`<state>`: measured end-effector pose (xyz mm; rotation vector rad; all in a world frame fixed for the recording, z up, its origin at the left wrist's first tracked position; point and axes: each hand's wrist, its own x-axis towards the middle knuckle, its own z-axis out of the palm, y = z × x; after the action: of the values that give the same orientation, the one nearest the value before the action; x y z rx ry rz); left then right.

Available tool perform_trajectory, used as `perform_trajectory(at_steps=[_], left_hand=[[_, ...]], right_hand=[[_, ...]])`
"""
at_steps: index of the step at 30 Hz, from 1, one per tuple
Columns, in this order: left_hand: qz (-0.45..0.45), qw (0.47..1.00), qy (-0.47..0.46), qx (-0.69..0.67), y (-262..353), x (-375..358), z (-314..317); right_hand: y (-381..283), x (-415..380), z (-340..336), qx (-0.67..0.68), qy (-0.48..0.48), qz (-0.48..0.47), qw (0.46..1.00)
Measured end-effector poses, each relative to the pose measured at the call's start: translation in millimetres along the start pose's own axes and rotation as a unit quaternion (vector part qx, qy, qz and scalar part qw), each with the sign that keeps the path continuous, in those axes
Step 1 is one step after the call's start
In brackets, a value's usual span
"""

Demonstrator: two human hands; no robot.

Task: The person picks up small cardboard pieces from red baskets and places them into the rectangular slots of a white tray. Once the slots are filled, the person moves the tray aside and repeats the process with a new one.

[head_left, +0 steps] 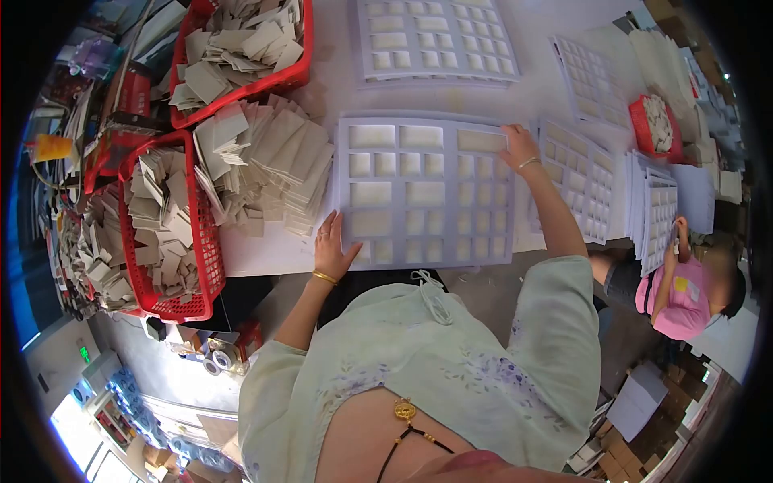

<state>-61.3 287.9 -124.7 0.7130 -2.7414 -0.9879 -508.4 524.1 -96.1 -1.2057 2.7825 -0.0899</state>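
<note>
In front of me on the table lies a white compartment tray, divided into several rectangular cells of different sizes. My left hand is at its lower left edge, fingers apart and the thumb reaching over the rim. At the upper right corner, my right hand rests on the tray with its fingers spread. Another sheet appears to lie beneath this tray. Just left of it is a large heap of grey-beige cardboard pieces, fanned out in loose stacks.
Red baskets of card pieces stand at left. More compartment trays lie at the back, with others to the right. A small red basket is farther right. A person in pink holds similar trays.
</note>
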Motion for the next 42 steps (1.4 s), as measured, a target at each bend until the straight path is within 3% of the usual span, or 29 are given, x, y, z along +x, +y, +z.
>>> perform_trajectory(at_steps=[2, 5, 9, 11, 13, 15, 17, 21, 23, 27, 29, 33, 35, 37, 40, 42], left_hand=[[-0.003, 1.000, 0.000, -0.012, -0.1, 1.8, -8.0], [0.017, 0.999, 0.011, -0.036, 3.4, 10.8, -26.0], [0.069, 0.996, 0.033, -0.053, 6.7, 34.5, -71.0], [0.106, 0.991, 0.069, -0.031, 14.3, 53.2, -109.9], [0.150, 0.984, 0.097, -0.016, 9.1, 75.2, -142.0], [0.193, 0.963, 0.189, 0.023, 1.4, 106.4, -179.7], [0.191, 0.949, 0.243, 0.068, -15.1, 138.4, -218.3], [0.109, 0.943, 0.311, 0.035, -64.8, 213.9, -275.0], [0.051, 0.953, 0.296, 0.028, -91.8, 245.7, -285.0], [0.111, 0.949, 0.279, 0.100, -130.3, 312.5, -284.4], [0.080, 0.964, 0.203, 0.149, -134.9, 344.5, -280.3], [0.042, 0.952, 0.170, 0.250, -135.8, 395.4, -249.7], [-0.007, 0.961, 0.130, 0.245, -135.6, 414.2, -230.2], [-0.001, 0.956, 0.113, 0.270, -130.7, 425.3, -217.1], [-0.014, 0.941, 0.069, 0.331, -124.3, 439.2, -203.6], [-0.057, 0.929, 0.035, 0.364, -134.2, 446.9, -196.7]], right_hand=[[0.1, -1.1, -8.8, -0.022, -0.021, 0.004, 1.000], [-3.8, -8.8, 5.2, 0.000, 0.024, -0.035, 0.999], [-30.5, -4.2, 5.8, -0.079, -0.091, -0.024, 0.992], [-36.4, 6.9, 1.1, -0.046, -0.002, -0.059, 0.997], [-57.4, 27.2, -7.4, -0.025, 0.023, -0.060, 0.998], [-79.2, 52.3, -17.9, 0.003, 0.060, -0.076, 0.995], [-114.1, 83.5, -30.1, 0.040, 0.109, -0.111, 0.987], [-210.8, 168.3, -50.7, 0.159, 0.217, -0.219, 0.938], [-271.7, 208.7, -58.8, 0.194, 0.241, -0.243, 0.919], [-370.2, 269.7, -55.4, 0.102, 0.139, -0.178, 0.969], [-399.1, 286.9, -39.9, 0.052, 0.125, -0.137, 0.981], [-419.7, 308.9, -14.5, -0.072, 0.102, -0.112, 0.986], [-416.1, 309.4, -15.0, 0.042, 0.107, -0.106, 0.988], [-410.5, 291.6, -35.8, 0.175, 0.116, -0.104, 0.972], [-383.9, 259.0, -45.7, 0.389, 0.167, -0.118, 0.898], [-355.8, 226.5, -53.0, 0.443, 0.164, -0.074, 0.878]])
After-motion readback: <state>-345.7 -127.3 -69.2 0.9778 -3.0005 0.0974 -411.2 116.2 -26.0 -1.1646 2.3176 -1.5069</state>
